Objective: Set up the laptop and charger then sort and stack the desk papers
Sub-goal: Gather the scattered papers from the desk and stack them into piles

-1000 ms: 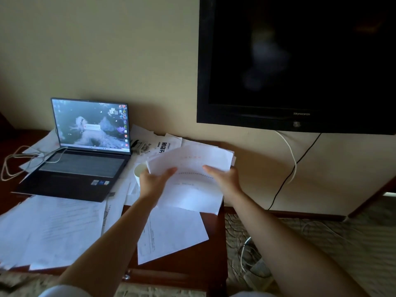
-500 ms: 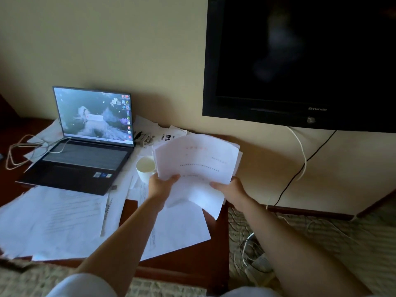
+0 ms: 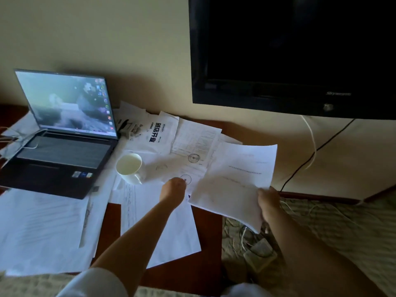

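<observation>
- Sorting was the step in hand, by my reading: the laptop (image 3: pixel 64 133) already stood open and lit at the left of the desk (image 3: pixel 205 239), with a pale cable at its left edge, though you could not tell from this view whether the charger was plugged in.
- Your right hand (image 3: pixel 267 202) gripped a held sheaf of papers (image 3: pixel 233 181) by its lower right corner, lifted above the desk's right edge and tilted.
- Your left hand (image 3: pixel 174 188) reached down onto the stamped sheet (image 3: pixel 188 168) just right of the white cup (image 3: pixel 129 167); its fingers were hidden from the camera, so whether they pinched or merely touched the page could not be told.
- The next move, I judged, called for lifting that sheet without knocking the cup, which sat on the same spread, then squaring it onto the sheaf.
- The papers looked thin, white and printed, some with round stamps; they lay overlapping and askew from behind the laptop across to the desk's right edge, with more loose pages (image 3: pixel 40 230) in front of it.
</observation>
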A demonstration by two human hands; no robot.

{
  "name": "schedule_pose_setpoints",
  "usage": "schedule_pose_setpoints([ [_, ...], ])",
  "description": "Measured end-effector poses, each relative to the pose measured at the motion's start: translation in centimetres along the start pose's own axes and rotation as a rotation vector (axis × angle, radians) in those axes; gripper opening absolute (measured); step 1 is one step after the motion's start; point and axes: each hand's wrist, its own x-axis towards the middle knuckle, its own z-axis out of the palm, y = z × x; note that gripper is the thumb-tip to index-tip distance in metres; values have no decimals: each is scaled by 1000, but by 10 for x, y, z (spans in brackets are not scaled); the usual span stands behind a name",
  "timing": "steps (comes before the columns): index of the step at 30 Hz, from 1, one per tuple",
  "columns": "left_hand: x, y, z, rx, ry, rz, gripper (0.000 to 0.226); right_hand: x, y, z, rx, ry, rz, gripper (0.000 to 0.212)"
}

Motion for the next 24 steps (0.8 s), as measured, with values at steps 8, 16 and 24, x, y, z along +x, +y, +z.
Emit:
schedule_pose_setpoints([
  [8,49,10,10,224,64,-127,54,35,-8,15,37,-87,101,18],
  [16,69,15,4,413,-5,-339,86,52,-10,29,34,-132,192,15],
  [24,59,11,0,199,21,-269,28,46,-12,19,-82,-152,188,19],
])
